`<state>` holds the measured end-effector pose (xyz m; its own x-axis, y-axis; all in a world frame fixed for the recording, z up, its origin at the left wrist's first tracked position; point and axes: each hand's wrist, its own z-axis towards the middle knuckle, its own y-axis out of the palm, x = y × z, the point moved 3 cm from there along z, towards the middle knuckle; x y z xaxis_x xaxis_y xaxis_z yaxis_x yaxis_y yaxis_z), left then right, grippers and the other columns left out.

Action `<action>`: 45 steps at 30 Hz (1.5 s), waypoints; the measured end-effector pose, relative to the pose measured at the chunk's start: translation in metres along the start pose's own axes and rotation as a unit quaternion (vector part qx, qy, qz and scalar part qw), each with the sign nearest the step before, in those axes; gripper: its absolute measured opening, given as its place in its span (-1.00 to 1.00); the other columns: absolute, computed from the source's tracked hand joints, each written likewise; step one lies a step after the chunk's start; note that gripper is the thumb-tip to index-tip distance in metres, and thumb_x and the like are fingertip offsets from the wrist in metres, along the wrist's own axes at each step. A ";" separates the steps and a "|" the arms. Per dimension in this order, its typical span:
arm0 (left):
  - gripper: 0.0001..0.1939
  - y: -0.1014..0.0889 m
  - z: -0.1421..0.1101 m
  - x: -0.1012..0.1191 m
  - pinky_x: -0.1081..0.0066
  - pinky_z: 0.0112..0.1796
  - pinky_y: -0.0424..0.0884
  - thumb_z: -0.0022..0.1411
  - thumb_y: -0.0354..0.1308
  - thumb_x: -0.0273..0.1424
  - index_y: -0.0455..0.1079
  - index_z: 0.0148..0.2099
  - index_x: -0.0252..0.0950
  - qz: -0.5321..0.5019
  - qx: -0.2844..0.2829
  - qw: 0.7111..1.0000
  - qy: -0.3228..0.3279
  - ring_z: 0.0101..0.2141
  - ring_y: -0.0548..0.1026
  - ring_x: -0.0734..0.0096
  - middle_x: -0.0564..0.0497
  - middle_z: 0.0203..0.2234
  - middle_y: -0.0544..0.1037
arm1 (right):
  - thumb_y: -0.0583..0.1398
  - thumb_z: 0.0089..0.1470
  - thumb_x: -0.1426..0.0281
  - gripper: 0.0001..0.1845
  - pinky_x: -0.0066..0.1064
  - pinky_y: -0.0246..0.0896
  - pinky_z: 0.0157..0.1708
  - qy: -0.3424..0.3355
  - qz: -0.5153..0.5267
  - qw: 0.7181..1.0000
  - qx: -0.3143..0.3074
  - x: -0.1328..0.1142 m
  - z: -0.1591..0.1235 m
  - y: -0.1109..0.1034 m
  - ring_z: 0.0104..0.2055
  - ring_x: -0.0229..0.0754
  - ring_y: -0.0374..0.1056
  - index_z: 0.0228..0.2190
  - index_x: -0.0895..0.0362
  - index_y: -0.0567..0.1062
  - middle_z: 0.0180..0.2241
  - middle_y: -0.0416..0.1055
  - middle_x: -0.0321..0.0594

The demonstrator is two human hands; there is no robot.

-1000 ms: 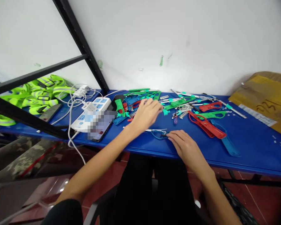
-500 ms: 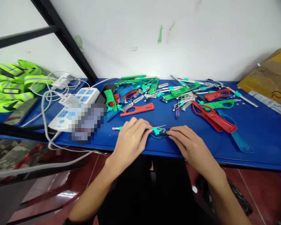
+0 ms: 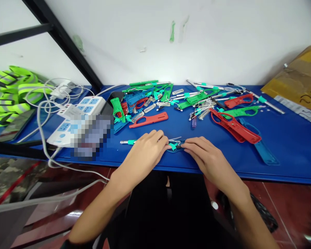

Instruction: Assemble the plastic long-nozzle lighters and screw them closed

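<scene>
Low over the front of the blue table, my left hand [image 3: 146, 148] pinches a small teal trigger [image 3: 173, 147] between thumb and fingertips. The trigger lies at the blue lighter shell [image 3: 180, 151], where thin white wires and a small black part show. My right hand [image 3: 206, 150] has its fingers closed on the shell's right end; they hide most of that end. From under my left hand a metal lighter tube [image 3: 124, 142] sticks out to the left. A red lighter shell [image 3: 155, 119] lies just beyond my left hand.
Behind my hands lies a pile of green, blue and red lighter shells, metal tubes and clear tanks [image 3: 177, 92]. More red shells [image 3: 239, 129] lie right. A power strip [image 3: 63, 129], cables and a phone stand left; a taped carton [image 3: 298, 81] sits far right.
My left hand has come back from the pile with the teal trigger and brought it down to the blue shell. My right hand stays at the shell. The view has shifted.
</scene>
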<state>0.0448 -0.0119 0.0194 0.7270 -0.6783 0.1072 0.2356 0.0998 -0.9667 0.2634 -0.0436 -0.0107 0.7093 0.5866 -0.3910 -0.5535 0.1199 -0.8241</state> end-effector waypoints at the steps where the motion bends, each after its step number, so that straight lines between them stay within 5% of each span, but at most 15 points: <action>1: -0.75 0.000 0.001 -0.002 0.25 -0.18 0.42 0.64 0.07 -0.28 0.49 -0.08 -0.29 -0.006 -0.003 1.000 0.005 -0.19 0.55 0.22 -0.04 -0.17 0.58 | 0.10 0.54 0.45 -0.73 -0.01 0.41 0.15 0.000 0.003 1.000 0.001 0.000 0.000 0.000 0.03 -0.01 0.52 0.08 0.06 0.57 0.08 0.61 -0.11; 11: -0.75 -0.012 0.021 -0.014 0.28 -0.26 0.35 0.62 0.12 -0.30 0.54 -0.10 -0.31 0.024 -0.020 0.993 0.114 -0.15 0.57 0.24 -0.04 -0.17 0.61 | 0.15 0.51 0.47 -0.77 -0.18 0.52 0.03 -0.026 0.036 0.999 0.031 0.002 0.003 -0.003 -0.02 -0.07 0.55 0.03 0.07 0.60 0.01 0.65 -0.12; 24: -0.67 -0.007 0.028 -0.022 0.34 -0.25 0.35 0.66 0.01 -0.24 0.52 -0.05 -0.31 -0.015 -0.005 0.987 0.160 -0.15 0.60 0.31 -0.02 -0.16 0.57 | 0.15 0.52 0.45 -0.78 -0.17 0.53 0.06 -0.035 0.039 0.998 0.026 0.001 0.005 -0.003 0.01 -0.05 0.57 0.01 0.10 0.61 0.01 0.65 -0.08; 33: -0.73 -0.001 0.021 -0.020 0.34 -0.24 0.41 0.64 0.06 -0.28 0.49 -0.07 -0.31 -0.018 0.060 0.988 0.144 -0.15 0.62 0.31 -0.02 -0.17 0.62 | 0.11 0.53 0.44 -0.72 -0.10 0.51 0.11 -0.025 0.052 0.998 0.024 0.000 0.005 -0.003 0.05 -0.02 0.56 0.04 0.06 0.62 0.04 0.64 -0.07; 39: -0.78 0.012 0.008 -0.017 0.35 -0.22 0.45 0.63 0.09 -0.33 0.56 0.01 -0.27 -0.027 0.128 0.986 0.103 -0.17 0.60 0.34 -0.01 -0.12 0.67 | 0.07 0.49 0.54 -0.46 -0.11 0.46 0.07 -0.025 -0.022 0.999 -0.029 -0.002 0.005 -0.002 0.03 0.00 0.48 0.36 -0.03 0.46 0.09 0.57 -0.07; 45: -0.77 0.012 -0.009 -0.016 0.27 -0.11 0.50 0.59 0.16 -0.39 0.59 0.14 -0.25 -0.054 0.162 0.984 0.045 -0.13 0.51 0.26 -0.08 -0.07 0.65 | 0.03 0.47 0.60 -0.44 -0.13 0.42 0.02 -0.045 -0.073 0.996 -0.033 0.000 0.004 0.000 -0.03 -0.02 0.42 0.31 0.00 0.52 0.06 0.53 -0.04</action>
<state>0.0298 -0.0062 0.0035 0.6293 -0.7585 0.1696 0.5120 0.2404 -0.8247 0.2619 -0.0407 -0.0090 0.7368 0.6364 -0.2283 -0.4145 0.1584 -0.8962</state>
